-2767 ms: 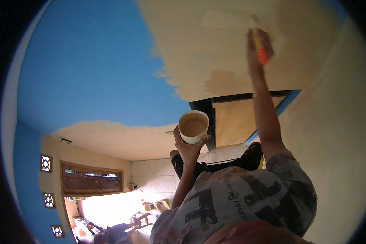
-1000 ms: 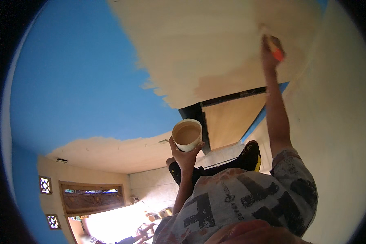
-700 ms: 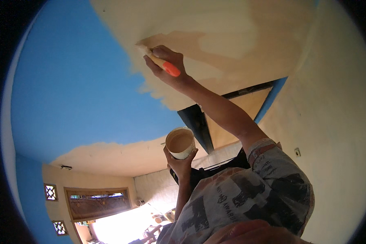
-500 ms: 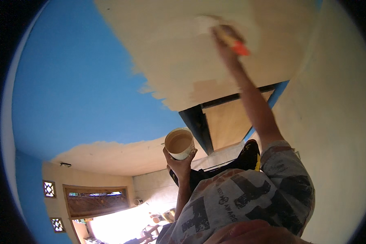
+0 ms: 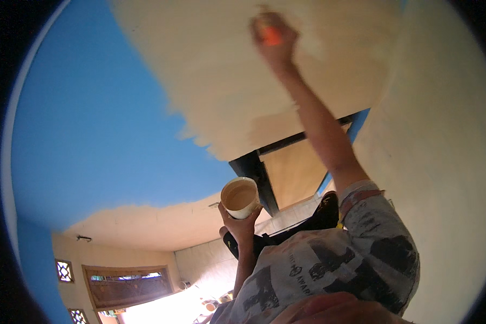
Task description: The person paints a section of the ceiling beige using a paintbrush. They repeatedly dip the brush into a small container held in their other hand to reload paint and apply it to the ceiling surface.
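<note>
My right hand (image 5: 275, 40) is raised high, closed on a paintbrush with an orange handle end (image 5: 271, 35); it is blurred, and the bristles are faint against the beige painted surface (image 5: 200, 65). A large blue area (image 5: 86, 119) borders the beige with a ragged edge to the left. Lower down, my left hand (image 5: 239, 221) grips a white cup (image 5: 240, 209) of beige, liquid paint from beneath, its fingers wrapped round the side.
A dark-framed light wooden panel (image 5: 286, 173) lies beyond my right forearm. A pale wall (image 5: 437, 162) curves down the right. At lower left are a wooden window (image 5: 129, 286), patterned vent blocks (image 5: 64, 270) and a bright opening (image 5: 162, 313). My shod feet show behind my shirt.
My right hand with the brush has swept between right and left across the beige, and is now higher and left of half a second ago. The cup sits slightly lower in view than earlier.
</note>
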Motion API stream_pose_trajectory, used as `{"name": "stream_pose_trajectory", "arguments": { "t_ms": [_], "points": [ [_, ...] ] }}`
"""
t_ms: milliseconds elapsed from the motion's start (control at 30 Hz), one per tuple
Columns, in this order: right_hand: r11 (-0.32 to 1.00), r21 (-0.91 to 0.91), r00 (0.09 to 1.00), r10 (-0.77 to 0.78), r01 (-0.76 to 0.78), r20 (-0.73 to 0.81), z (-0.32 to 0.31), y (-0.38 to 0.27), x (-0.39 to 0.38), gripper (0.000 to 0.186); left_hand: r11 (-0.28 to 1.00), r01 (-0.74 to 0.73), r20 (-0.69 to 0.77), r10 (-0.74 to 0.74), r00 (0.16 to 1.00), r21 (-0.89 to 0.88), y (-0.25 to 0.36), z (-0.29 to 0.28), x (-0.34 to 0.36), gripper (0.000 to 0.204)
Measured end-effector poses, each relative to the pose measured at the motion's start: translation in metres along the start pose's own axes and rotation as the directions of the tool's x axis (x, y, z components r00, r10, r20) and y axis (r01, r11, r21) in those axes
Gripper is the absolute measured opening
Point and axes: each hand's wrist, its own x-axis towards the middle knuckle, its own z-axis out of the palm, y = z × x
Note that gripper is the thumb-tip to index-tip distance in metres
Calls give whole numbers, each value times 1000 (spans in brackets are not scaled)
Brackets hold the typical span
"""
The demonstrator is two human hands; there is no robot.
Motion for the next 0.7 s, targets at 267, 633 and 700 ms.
{"name": "stream_pose_trajectory", "arguments": {
  "t_ms": [267,633,700],
  "points": [
    [998,62,999,-33,33,-9,-17,16,-2,23,999,-36,54,36,998,-5,9,6,2,84],
    [931,-363,999,22,-34,-38,-149,150,33,16,998,-51,129,46,991,36,11,20,-16,84],
    [951,-298,995,-97,81,-38,-80,123,19,15,999,-47,124,47,991,-2,14,24,-17,84]
  ]
}}
